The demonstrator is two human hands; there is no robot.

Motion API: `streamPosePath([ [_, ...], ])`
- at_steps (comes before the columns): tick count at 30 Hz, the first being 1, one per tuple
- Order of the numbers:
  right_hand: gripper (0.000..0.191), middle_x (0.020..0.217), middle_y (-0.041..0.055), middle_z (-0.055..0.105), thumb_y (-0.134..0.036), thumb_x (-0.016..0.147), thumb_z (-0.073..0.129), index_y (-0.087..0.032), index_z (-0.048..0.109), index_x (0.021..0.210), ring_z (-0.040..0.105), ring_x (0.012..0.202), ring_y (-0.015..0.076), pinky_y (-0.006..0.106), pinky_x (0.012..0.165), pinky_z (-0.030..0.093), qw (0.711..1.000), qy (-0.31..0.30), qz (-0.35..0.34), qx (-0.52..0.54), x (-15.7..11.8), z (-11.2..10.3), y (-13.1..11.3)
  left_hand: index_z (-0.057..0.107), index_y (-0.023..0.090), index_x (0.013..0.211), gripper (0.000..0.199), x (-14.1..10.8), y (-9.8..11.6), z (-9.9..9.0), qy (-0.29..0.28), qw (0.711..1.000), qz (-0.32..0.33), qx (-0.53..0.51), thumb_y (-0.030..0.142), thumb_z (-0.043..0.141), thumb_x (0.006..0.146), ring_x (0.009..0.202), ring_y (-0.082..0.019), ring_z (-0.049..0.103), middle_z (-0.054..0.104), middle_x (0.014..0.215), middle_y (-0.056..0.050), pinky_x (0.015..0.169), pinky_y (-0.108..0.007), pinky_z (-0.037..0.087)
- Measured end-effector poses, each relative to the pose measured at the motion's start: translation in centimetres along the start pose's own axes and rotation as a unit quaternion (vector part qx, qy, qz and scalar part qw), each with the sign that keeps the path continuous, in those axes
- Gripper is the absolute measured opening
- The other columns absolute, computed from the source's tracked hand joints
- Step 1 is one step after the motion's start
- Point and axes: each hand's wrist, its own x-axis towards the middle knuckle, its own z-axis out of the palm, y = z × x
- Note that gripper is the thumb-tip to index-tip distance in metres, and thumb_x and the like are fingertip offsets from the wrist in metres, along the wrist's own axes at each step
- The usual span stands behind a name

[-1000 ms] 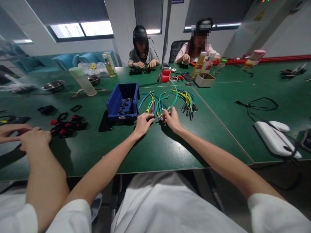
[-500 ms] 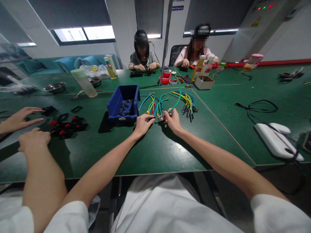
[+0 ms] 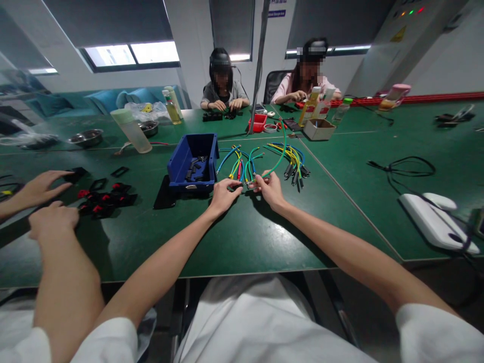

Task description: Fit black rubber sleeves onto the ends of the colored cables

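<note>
My right hand [image 3: 269, 189] is closed on a green wire [image 3: 284, 146], which arcs up and away from the fingers. My left hand [image 3: 224, 194] is pinched beside it, with a small dark piece at its fingertips, too small to make out fully. Just beyond both hands lie loose blue, yellow and green wires [image 3: 239, 155] with a red one among them. A bundle of wires with black sleeves [image 3: 294, 174] rests to the right of my right hand. Left of my left hand stands a blue bin [image 3: 192, 187] holding small black parts.
A co-worker's hands [image 3: 56, 217] are at the left by black and red parts [image 3: 104, 201]. A black phone [image 3: 165, 194] lies beside the bin. Two people sit across the green table [image 3: 245, 242]. A pole, bottles, a small box [image 3: 318, 130] and a white device [image 3: 434, 222] are around.
The green wire's arc has swung slightly to the right. My hands have stayed nearly in place. A co-worker's hand at the left has shifted a little to the right.
</note>
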Motion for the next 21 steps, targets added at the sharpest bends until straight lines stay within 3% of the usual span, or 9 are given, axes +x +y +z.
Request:
streamPosePath([
  [21, 0.045, 0.07, -0.0042, 0.065, -0.052, 0.073, 0.067, -0.025, 0.036, 0.091, 0.071, 0.064, 0.0184, 0.027, 0.052, 0.052, 0.999, -0.032, 0.01, 0.004, -0.2, 0.2, -0.49, 0.074, 0.019, 0.093, 0.019, 0.02, -0.14, -0.06, -0.008, 1.0, 0.019, 0.001, 0.029, 0.071, 0.077, 0.081, -0.017, 0.067, 0.073, 0.091, -0.005, 0.074, -0.029, 0.054],
])
